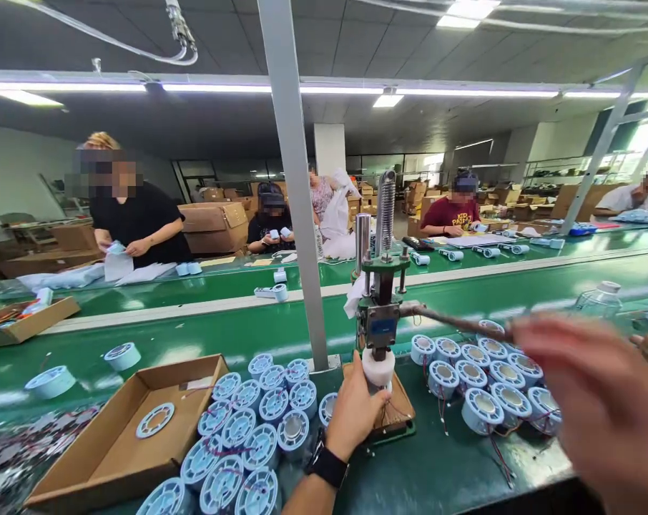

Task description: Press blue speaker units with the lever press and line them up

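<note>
Left hand [353, 411], black watch on the wrist, reaches to the small hand press [380, 315] at the near edge of the green bench [436, 465]. Its fingers wrap around a white round part [378, 368] sitting under the press ram, on the brown base plate [402, 411]. Grip pinching the part from the left side; thumb hidden.

Right hand [603, 408] is blurred, close to the camera near the bench's near right corner, at the end of the press lever [458, 323]. Cannot tell whether it grips the lever or is spread.

Left of the press: cluster of light blue round housings [249, 443], packed touching each other, next to an open cardboard tray [109, 450] with one blue ring [155, 420] in it. Right of the press: second cluster of housings with wires [485, 379], between press and right hand.

Grey post [297, 200] stands just behind the left cluster. Clear bottle [597, 300] toward the right edge. Other people work at the far side of the conveyor.
</note>
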A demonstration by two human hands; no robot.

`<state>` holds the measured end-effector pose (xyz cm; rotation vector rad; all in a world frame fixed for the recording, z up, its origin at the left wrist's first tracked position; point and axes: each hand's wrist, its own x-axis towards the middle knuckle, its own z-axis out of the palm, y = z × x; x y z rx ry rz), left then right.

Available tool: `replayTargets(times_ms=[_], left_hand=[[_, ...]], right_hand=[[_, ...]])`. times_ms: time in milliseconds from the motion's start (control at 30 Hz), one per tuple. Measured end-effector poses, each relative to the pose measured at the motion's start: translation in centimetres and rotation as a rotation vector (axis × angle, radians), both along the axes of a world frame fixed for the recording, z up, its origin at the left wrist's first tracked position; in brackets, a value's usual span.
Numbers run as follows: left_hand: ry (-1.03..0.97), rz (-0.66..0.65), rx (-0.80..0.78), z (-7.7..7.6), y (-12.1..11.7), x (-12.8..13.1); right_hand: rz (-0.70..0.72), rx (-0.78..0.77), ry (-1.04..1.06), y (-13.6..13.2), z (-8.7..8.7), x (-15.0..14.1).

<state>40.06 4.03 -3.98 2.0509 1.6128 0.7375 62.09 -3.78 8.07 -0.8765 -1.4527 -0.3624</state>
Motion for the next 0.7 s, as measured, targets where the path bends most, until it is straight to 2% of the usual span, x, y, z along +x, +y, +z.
replayTargets(times_ms=[67,100,133,167,200,233,267,300,367,400,433,467,500,533,567,633,667,700], left_hand=[[0.094,0.018,0.044,0.3,-1.3,-0.6],[0.148,0.033,0.053,0.2,-2.0,-1.0],[0.197,0.048,0.047,0.0,-2.8,-1.5],[0.238,0.065,0.029,-0.5,-3.6,-2.0],[0.279,0.074,-0.005,-1.1,-4.4,-2.4],[0.318,0.063,-0.057,-1.9,-5.3,-2.8],[0.348,0.031,-0.129,-2.8,-6.2,-3.1],[0.365,-0.013,-0.208,-3.7,-7.0,-3.3],[0.306,-0.114,-0.314,-5.2,-8.6,-3.5],[0.223,-0.144,-0.300,-5.5,-9.2,-3.7],[0.129,-0.177,-0.257,-5.4,-9.6,-4.0],[0.059,-0.202,-0.202,-4.8,-9.8,-4.5],[0.018,-0.205,-0.145,-3.7,-9.9,-5.5],[0.027,-0.211,-0.113,-2.1,-9.8,-6.8],[0.072,-0.144,-0.079,-0.1,-9.6,-8.7],[0.152,0.172,0.088,3.8,-8.7,-13.7],[0.200,0.346,0.129,5.5,-8.0,-16.7],[0.219,0.448,0.147,6.7,-7.2,-19.7]], right_hand=[[0.183,0.023,0.024,4.8,6.8,-0.1],[0.370,-0.057,0.040,7.1,9.5,-0.3],[0.436,-0.124,0.036,9.1,11.2,-0.6],[0.482,-0.161,0.056,10.5,11.7,-1.0],[0.517,-0.178,0.072,11.3,11.0,-1.6],[0.527,-0.175,0.102,11.3,9.1,-2.2],[0.523,-0.155,0.144,10.8,6.1,-2.9],[0.533,-0.149,0.203,9.9,2.2,-3.7],[0.368,-0.216,0.341,7.8,-6.7,-5.4],[0.349,-0.313,0.388,7.1,-11.0,-6.2],[0.355,-0.482,0.391,6.6,-14.9,-6.9],[0.374,-0.635,0.394,6.4,-18.0,-7.7],[0.388,-0.758,0.416,6.6,-20.2,-8.5],[0.383,-0.835,0.444,6.8,-21.5,-9.2],[0.348,-0.846,0.484,7.1,-22.1,-9.8],[0.224,-0.735,0.542,7.6,-21.6,-10.7],[0.140,-0.652,0.537,7.6,-21.0,-10.9],[0.058,-0.577,0.502,7.6,-20.4,-10.8]])
